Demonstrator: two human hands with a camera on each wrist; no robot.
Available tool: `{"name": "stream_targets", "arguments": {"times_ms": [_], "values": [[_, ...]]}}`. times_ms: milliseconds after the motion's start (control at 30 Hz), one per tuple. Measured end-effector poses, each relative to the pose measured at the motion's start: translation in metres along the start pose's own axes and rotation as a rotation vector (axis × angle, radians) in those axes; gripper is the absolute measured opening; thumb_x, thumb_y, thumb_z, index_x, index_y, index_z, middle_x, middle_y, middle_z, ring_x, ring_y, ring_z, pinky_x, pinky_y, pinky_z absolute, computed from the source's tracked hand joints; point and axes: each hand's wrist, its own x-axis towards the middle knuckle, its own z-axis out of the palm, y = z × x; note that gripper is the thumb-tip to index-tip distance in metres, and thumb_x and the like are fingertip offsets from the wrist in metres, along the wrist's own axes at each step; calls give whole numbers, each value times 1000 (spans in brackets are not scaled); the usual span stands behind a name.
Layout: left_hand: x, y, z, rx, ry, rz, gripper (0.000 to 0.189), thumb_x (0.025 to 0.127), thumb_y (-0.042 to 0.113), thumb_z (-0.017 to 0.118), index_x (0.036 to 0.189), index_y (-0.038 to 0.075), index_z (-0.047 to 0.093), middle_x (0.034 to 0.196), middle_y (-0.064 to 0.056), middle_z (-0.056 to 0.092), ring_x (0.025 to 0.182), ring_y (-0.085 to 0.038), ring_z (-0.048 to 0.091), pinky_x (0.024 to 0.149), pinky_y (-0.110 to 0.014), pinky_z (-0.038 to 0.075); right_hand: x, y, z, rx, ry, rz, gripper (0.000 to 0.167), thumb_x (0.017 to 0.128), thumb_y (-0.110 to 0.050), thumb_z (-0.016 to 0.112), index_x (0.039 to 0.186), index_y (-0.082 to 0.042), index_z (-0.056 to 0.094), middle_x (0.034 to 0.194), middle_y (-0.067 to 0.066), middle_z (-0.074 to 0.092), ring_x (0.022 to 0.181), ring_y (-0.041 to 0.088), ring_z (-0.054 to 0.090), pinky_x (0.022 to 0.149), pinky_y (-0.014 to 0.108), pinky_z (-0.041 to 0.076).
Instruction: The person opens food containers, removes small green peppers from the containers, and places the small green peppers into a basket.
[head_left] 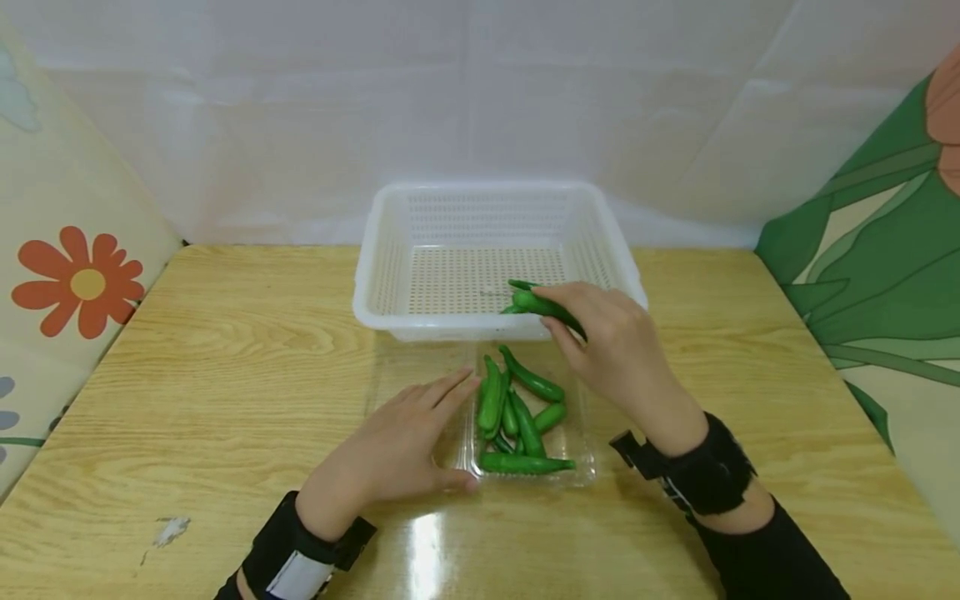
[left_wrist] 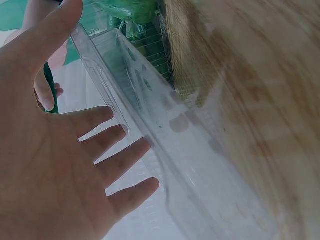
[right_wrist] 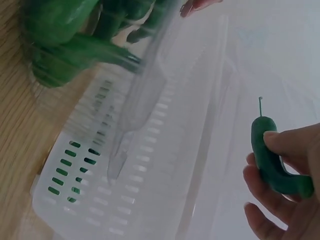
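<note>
A green chili pepper point(head_left: 538, 305) is pinched between the thumb and fingers of my right hand point(head_left: 611, 337), above the front rim of a white plastic basket point(head_left: 465, 323). The right wrist view shows this pepper point(right_wrist: 267, 150) bent, with a thin stem. Beside it in the head view is another thin green tip point(head_left: 521, 284); whether the hand holds that too, I cannot tell. Several green chili peppers point(head_left: 527, 425) lie in a clear plastic container point(head_left: 587, 467) before the basket. My left hand point(head_left: 397, 442) rests along the container's left edge, fingers spread and fairly straight.
The container's clear lid point(head_left: 420, 362) lies folded out to the left, partly under the left hand. Behind the basket hangs a white cloth point(head_left: 465, 108). Patterned panels point(head_left: 82, 283) flank the wooden table point(head_left: 247, 350) on both sides.
</note>
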Motion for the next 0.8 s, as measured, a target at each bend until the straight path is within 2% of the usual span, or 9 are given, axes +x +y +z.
{"name": "stream_targets", "arguments": {"times_ms": [167,400,633,800], "values": [[0,0,0,1,-6,-1,116,74,65,75,160,13,17,163,-9,21,144,-30,31,117,-51,26,-1,4,-1,-42,26,46,34,82,-3,80,114,0,67,104,15,71,84,31,69,69,43,58],[0,0,0,-3,-10,-1,115,74,65,74,160,12,18,164,-8,20,144,-30,30,116,-52,26,-2,10,-2,-70,38,113,32,84,-3,78,114,0,68,105,15,71,81,29,68,61,41,56],[1,0,-1,4,-21,-14,116,74,65,75,160,14,16,164,-8,19,145,-29,29,117,-52,26,-3,15,3,-59,19,190,30,86,-3,76,114,-2,68,108,15,71,88,31,68,66,43,57],[1,0,-1,7,-20,-10,116,74,65,75,160,13,17,164,-9,20,144,-29,29,116,-52,26,-4,19,4,-65,1,213,29,87,-3,75,114,-2,68,107,15,71,87,31,68,66,43,57]]}}
